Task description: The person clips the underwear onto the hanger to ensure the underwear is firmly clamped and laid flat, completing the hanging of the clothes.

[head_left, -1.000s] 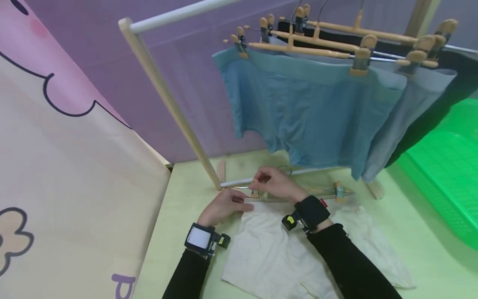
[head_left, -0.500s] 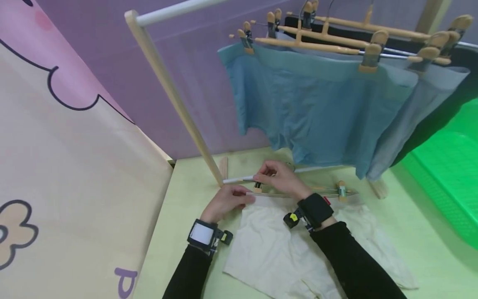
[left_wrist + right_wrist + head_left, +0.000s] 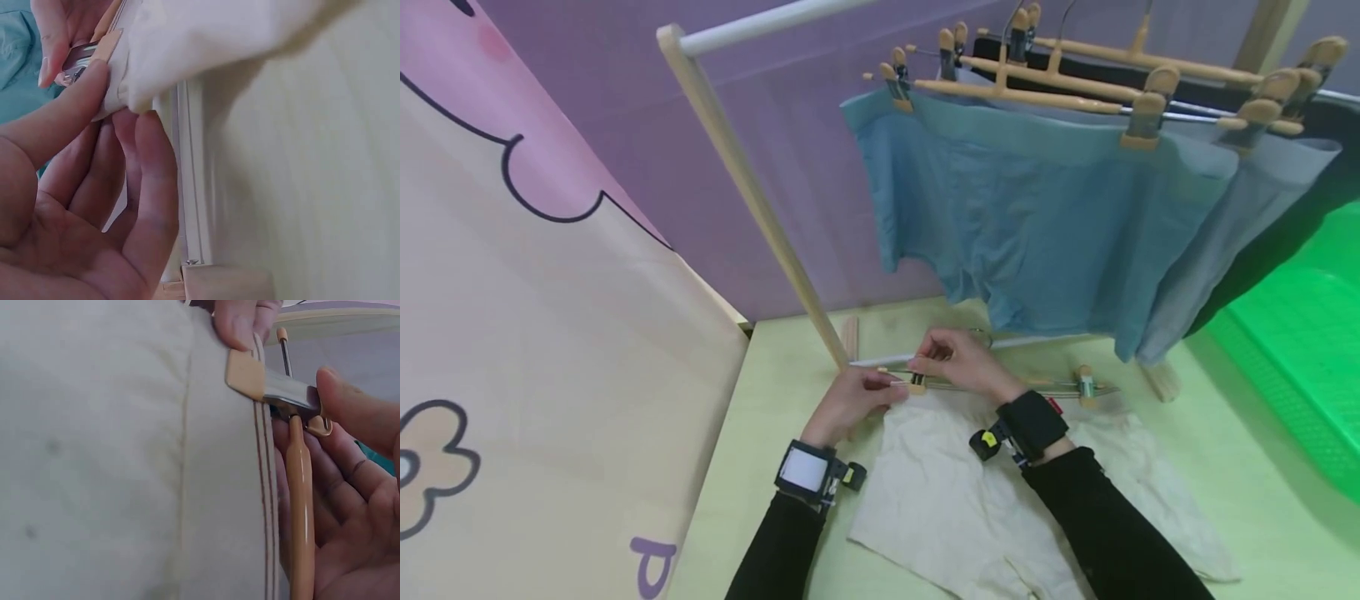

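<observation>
Cream shorts (image 3: 970, 492) lie flat on the table, waistband toward the rack. My left hand (image 3: 847, 404) pinches the waistband's left corner between thumb and fingers. At the hanger's left end, my right hand (image 3: 962, 358) pinches a clip (image 3: 290, 394) between thumb and fingers. In the right wrist view the clip's tan tip (image 3: 245, 375) lies over the striped waistband edge, close to the left fingertips. The hanger's tan bar (image 3: 301, 506) runs alongside the waistband. Its other clip (image 3: 1086, 385) sits on the waistband's right end. My right wrist partly covers the bar in the head view.
A rack with a wooden post (image 3: 752, 200) and a white top rail (image 3: 775, 25) stands behind. Blue shorts (image 3: 1037, 217), grey-blue shorts (image 3: 1180, 292) and a black garment (image 3: 1240, 267) hang from it on clip hangers. A green basket (image 3: 1292, 333) stands at right.
The clip in my right hand rose slightly off the waistband edge, then came down with its tip over it. My left hand keeps its pinch on the corner. The head view shifted slightly.
</observation>
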`<state>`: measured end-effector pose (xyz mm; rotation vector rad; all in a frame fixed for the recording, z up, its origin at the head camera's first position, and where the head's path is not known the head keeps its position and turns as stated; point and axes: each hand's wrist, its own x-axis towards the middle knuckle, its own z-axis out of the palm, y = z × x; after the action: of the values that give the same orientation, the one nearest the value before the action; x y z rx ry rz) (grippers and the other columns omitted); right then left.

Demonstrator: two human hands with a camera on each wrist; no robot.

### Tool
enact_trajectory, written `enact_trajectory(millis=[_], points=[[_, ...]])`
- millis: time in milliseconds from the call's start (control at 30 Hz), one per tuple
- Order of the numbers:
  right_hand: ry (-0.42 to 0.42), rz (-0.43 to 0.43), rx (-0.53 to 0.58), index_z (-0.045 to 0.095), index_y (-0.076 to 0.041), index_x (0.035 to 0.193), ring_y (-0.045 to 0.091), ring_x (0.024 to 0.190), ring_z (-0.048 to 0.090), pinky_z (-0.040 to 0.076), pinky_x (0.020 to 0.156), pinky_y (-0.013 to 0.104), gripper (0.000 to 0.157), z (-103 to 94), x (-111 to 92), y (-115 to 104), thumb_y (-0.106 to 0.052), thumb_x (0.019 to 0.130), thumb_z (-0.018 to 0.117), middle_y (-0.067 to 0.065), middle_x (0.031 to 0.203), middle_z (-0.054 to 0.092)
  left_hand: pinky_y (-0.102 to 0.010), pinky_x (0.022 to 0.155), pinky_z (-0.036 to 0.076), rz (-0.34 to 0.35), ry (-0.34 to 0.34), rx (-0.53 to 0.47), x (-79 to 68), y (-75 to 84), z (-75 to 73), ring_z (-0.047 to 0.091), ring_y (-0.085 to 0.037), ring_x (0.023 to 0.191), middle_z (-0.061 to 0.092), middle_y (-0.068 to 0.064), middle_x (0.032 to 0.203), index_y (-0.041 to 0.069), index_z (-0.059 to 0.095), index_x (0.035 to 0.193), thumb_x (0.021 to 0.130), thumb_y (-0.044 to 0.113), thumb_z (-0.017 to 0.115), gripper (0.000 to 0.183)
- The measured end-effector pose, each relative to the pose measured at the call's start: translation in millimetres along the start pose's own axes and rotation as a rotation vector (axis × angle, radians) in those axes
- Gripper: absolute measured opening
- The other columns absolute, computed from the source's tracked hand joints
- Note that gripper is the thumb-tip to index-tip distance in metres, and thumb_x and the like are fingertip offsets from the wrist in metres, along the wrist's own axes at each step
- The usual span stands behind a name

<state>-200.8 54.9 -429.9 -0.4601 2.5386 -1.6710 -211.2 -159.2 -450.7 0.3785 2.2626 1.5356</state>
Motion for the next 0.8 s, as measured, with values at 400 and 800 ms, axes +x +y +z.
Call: enact_trajectory(millis=[400,800], points=[[-0.131,-0.026,-0.065,0.066,0.0,0.111,0.024,0.095,0.062,0.05,0.087,0.038,0.026,-5.5,-4.6,-0.6,-0.021,0.096,0.067,0.012,0.103,0.065,-0.021,0.058,0.041,0.034,-0.021,-0.03,1.5,1.5,2.3,0.052,-0.01,0.066,0.065,-0.002,0.078,-0.001,0.071,0.105,0.092,0.013,0.071,0.019],[-0.093,0.032,-0.229,0.053,0.009,0.132,0.047,0.121,0.051,0.046,0.1,0.051,0.043,-60.2,-53.7,1.1,-0.019,0.1,0.061,0.03,0.132,0.053,-0.023,0.055,0.04,-0.053,0.024,-0.083,-1.6,1.6,6.6,0.054,-0.009,0.063,0.072,-0.01,0.085,-0.007,0.059,0.117,0.091,0.009,0.071,0.033]])
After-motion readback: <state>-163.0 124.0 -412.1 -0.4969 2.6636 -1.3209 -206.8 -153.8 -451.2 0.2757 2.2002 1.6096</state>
